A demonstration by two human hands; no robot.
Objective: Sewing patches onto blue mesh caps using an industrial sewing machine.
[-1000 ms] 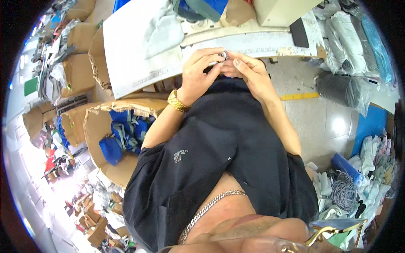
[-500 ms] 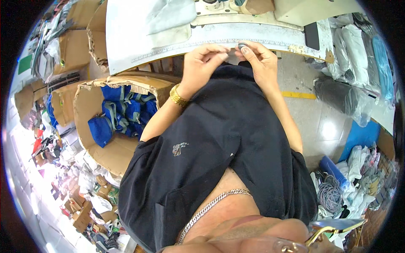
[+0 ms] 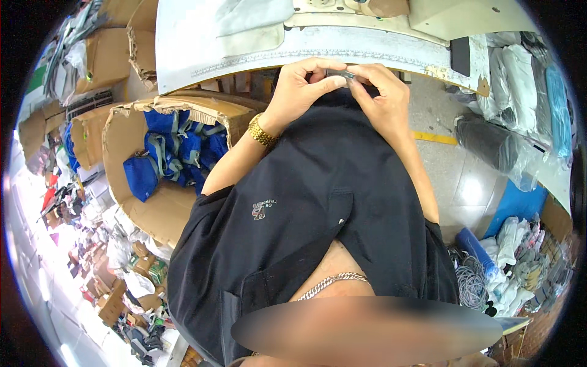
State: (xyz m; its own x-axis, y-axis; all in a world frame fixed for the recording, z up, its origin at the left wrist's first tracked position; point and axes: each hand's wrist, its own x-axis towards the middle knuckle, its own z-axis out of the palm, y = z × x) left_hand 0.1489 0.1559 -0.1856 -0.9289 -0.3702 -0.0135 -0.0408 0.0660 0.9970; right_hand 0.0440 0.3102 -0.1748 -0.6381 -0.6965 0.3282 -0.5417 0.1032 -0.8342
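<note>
Both hands meet in front of my body at the near edge of a white worktable [image 3: 257,61]. Between their fingertips is a small dark grey piece [image 3: 347,75], too small and too covered to name. My left hand [image 3: 304,85], with a gold-coloured watch on its wrist, is closed, its thumb and index finger pinching the piece from the left. From the right, the closed fingers of my right hand [image 3: 380,90] grip the same piece. The fingers hide most of it.
A cream-coloured machine base [image 3: 367,27] stands on the table, beside a printed ruler strip. At left is a torn cardboard box [image 3: 177,211] holding blue bags with grey straps [image 3: 177,150]. Plastic-wrapped rolls [image 3: 507,144] lie at right. Mixed goods are heaped at lower left.
My left fingertips have moved right and now touch the small dark grey piece, which only my right hand held before. The view has shifted slightly.
</note>
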